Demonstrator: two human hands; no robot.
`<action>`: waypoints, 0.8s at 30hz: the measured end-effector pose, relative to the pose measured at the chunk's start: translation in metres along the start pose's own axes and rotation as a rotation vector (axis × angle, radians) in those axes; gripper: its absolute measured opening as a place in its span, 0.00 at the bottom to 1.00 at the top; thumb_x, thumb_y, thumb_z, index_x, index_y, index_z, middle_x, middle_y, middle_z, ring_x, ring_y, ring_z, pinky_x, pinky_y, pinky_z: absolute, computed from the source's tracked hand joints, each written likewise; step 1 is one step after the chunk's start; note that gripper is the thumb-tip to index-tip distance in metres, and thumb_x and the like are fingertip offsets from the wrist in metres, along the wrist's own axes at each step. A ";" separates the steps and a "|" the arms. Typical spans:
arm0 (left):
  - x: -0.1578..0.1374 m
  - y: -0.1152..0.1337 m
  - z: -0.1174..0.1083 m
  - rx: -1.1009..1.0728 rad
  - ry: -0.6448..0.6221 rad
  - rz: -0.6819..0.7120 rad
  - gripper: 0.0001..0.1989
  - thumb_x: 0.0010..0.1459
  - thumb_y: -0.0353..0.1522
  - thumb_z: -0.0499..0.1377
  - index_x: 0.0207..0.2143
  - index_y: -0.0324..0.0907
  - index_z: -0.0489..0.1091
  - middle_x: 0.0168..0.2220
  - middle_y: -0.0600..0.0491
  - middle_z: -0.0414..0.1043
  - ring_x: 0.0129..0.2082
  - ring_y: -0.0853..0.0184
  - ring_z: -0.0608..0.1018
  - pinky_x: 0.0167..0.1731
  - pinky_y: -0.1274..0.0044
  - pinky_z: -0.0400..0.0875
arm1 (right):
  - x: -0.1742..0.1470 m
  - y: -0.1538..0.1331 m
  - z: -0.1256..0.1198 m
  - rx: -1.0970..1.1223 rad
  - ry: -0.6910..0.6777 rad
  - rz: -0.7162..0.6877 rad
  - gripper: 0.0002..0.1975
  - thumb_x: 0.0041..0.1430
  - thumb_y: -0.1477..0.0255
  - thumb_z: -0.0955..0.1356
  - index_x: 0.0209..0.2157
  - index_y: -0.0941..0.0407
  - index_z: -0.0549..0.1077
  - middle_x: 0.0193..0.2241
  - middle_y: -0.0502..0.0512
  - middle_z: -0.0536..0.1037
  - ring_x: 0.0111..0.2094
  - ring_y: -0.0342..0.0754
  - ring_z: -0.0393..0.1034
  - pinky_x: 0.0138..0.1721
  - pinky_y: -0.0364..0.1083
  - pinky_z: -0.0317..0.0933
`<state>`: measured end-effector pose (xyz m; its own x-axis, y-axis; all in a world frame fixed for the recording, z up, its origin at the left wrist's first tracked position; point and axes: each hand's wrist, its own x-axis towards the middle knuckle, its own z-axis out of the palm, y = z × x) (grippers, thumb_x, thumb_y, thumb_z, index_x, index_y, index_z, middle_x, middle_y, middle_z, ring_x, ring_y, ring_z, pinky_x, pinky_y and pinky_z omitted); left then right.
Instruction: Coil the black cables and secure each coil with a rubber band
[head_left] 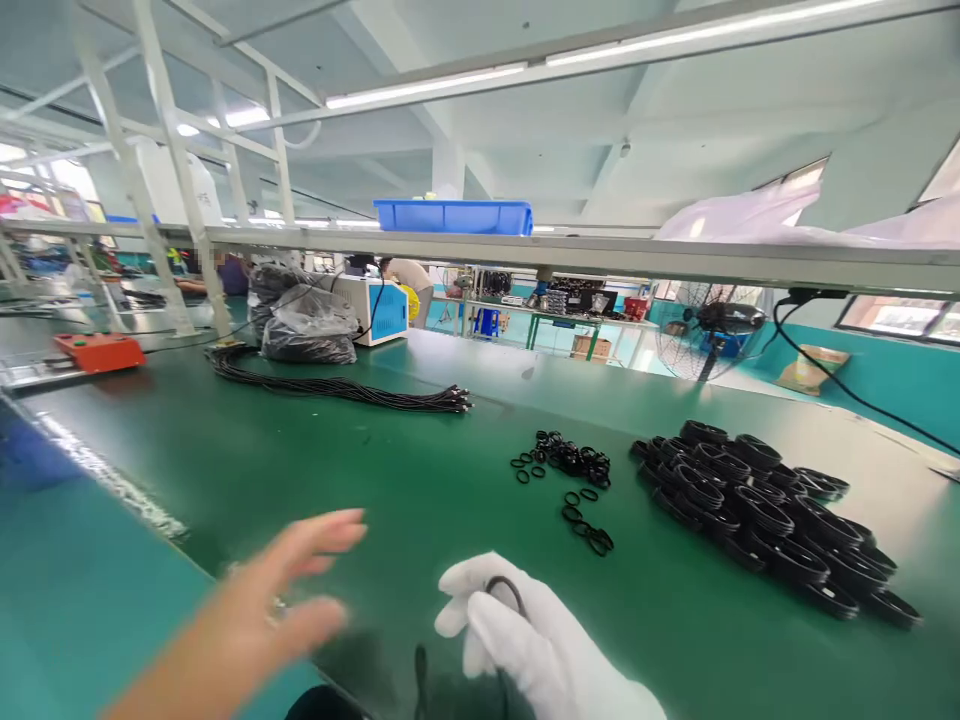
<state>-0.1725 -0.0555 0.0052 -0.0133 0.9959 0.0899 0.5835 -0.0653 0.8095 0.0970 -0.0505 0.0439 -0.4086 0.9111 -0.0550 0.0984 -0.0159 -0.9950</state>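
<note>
My left hand (262,610), bare and blurred by motion, is raised over the front edge of the table with its thumb and fingers apart. My right hand (517,630) wears a white glove and has its fingers closed round a black cable (507,590), which curves up between thumb and fingers. Below it, a black cable length (421,680) hangs near the bottom edge of the view. Beyond my right hand lie small black rings (574,458), most in a pile and several loose. Farther right is a heap of coiled black cables (757,500).
A bundle of straight black cables (337,388) lies across the green table (420,480). Behind it are dark plastic bags (307,320) and a white-and-blue machine (379,310). An orange box (100,352) sits at left. Overhead, a shelf holds a blue tray (454,216). A fan (712,325) stands beyond.
</note>
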 end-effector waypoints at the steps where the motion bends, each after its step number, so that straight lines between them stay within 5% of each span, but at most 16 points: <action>1: 0.003 0.022 0.014 -0.100 -0.199 0.037 0.31 0.45 0.42 0.64 0.54 0.55 0.61 0.49 0.55 0.70 0.45 0.59 0.72 0.41 0.74 0.69 | -0.001 -0.004 0.003 -0.001 0.002 -0.047 0.20 0.54 0.53 0.63 0.41 0.52 0.70 0.35 0.55 0.75 0.36 0.49 0.67 0.39 0.47 0.59; 3: 0.008 0.060 0.037 -0.197 -0.527 0.025 0.28 0.44 0.40 0.63 0.51 0.52 0.65 0.41 0.55 0.74 0.37 0.63 0.74 0.34 0.77 0.69 | -0.004 -0.009 -0.001 -0.053 0.036 -0.114 0.18 0.54 0.56 0.64 0.43 0.49 0.71 0.44 0.55 0.73 0.44 0.52 0.65 0.45 0.48 0.57; 5: 0.011 0.079 0.046 -0.152 -0.654 -0.058 0.14 0.50 0.39 0.57 0.40 0.48 0.72 0.28 0.57 0.73 0.26 0.68 0.72 0.25 0.80 0.66 | -0.007 -0.013 -0.016 -0.160 0.098 -0.103 0.17 0.54 0.58 0.65 0.43 0.49 0.71 0.45 0.55 0.73 0.45 0.53 0.65 0.46 0.49 0.57; 8: 0.016 0.080 0.033 0.043 -0.377 -0.091 0.15 0.55 0.42 0.50 0.28 0.45 0.72 0.20 0.57 0.67 0.23 0.68 0.69 0.23 0.80 0.63 | -0.011 -0.016 -0.039 -0.172 0.061 0.083 0.15 0.54 0.62 0.64 0.42 0.52 0.72 0.37 0.57 0.76 0.37 0.52 0.70 0.38 0.49 0.60; 10: 0.016 0.075 0.022 0.135 -0.129 -0.037 0.14 0.53 0.44 0.53 0.34 0.47 0.73 0.29 0.54 0.72 0.32 0.64 0.72 0.32 0.77 0.66 | -0.011 -0.014 -0.046 -0.113 -0.088 0.213 0.13 0.53 0.64 0.66 0.39 0.53 0.73 0.34 0.55 0.76 0.31 0.49 0.71 0.32 0.46 0.60; 11: 0.015 0.076 0.020 0.138 -0.106 -0.005 0.16 0.50 0.44 0.56 0.39 0.48 0.72 0.36 0.53 0.73 0.38 0.61 0.72 0.39 0.75 0.65 | -0.009 -0.011 -0.046 -0.107 -0.178 0.231 0.12 0.51 0.64 0.67 0.37 0.54 0.74 0.33 0.54 0.77 0.30 0.48 0.71 0.31 0.44 0.60; 13: 0.010 0.083 0.023 0.071 -0.295 0.018 0.23 0.47 0.43 0.60 0.47 0.52 0.68 0.47 0.53 0.70 0.46 0.59 0.70 0.45 0.74 0.63 | -0.003 -0.002 -0.043 -0.093 -0.344 0.174 0.09 0.49 0.65 0.69 0.32 0.54 0.77 0.30 0.51 0.77 0.32 0.45 0.70 0.33 0.42 0.59; 15: 0.008 0.096 0.031 0.018 -0.550 -0.005 0.17 0.49 0.42 0.58 0.43 0.51 0.70 0.42 0.54 0.73 0.40 0.62 0.72 0.38 0.77 0.65 | 0.006 0.011 -0.036 0.065 -0.485 0.157 0.08 0.47 0.66 0.71 0.29 0.56 0.77 0.28 0.50 0.76 0.32 0.43 0.69 0.35 0.40 0.59; 16: 0.009 0.103 0.036 0.035 -0.581 -0.013 0.13 0.52 0.41 0.56 0.38 0.49 0.72 0.35 0.55 0.74 0.34 0.64 0.73 0.31 0.79 0.65 | 0.011 0.018 -0.032 0.184 -0.533 0.190 0.09 0.47 0.66 0.71 0.30 0.57 0.77 0.28 0.51 0.76 0.31 0.42 0.69 0.34 0.40 0.60; 20: 0.030 0.119 0.048 0.200 -0.318 0.125 0.12 0.55 0.39 0.52 0.28 0.46 0.72 0.24 0.58 0.67 0.25 0.69 0.67 0.24 0.80 0.56 | 0.025 0.042 -0.019 0.574 -0.643 0.379 0.16 0.51 0.64 0.67 0.35 0.64 0.75 0.29 0.58 0.77 0.28 0.43 0.72 0.31 0.41 0.63; 24: 0.048 0.114 0.061 0.109 -0.466 0.192 0.08 0.50 0.34 0.55 0.26 0.45 0.74 0.27 0.57 0.66 0.27 0.69 0.67 0.27 0.80 0.58 | 0.025 0.055 -0.011 0.805 -0.658 0.365 0.19 0.52 0.66 0.66 0.40 0.68 0.73 0.32 0.64 0.78 0.34 0.48 0.75 0.34 0.43 0.65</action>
<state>-0.0568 -0.0112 0.0667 0.4506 0.8909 -0.0574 0.6219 -0.2672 0.7361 0.1027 -0.0243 -0.0115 -0.9022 0.4034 -0.1527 -0.2109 -0.7214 -0.6596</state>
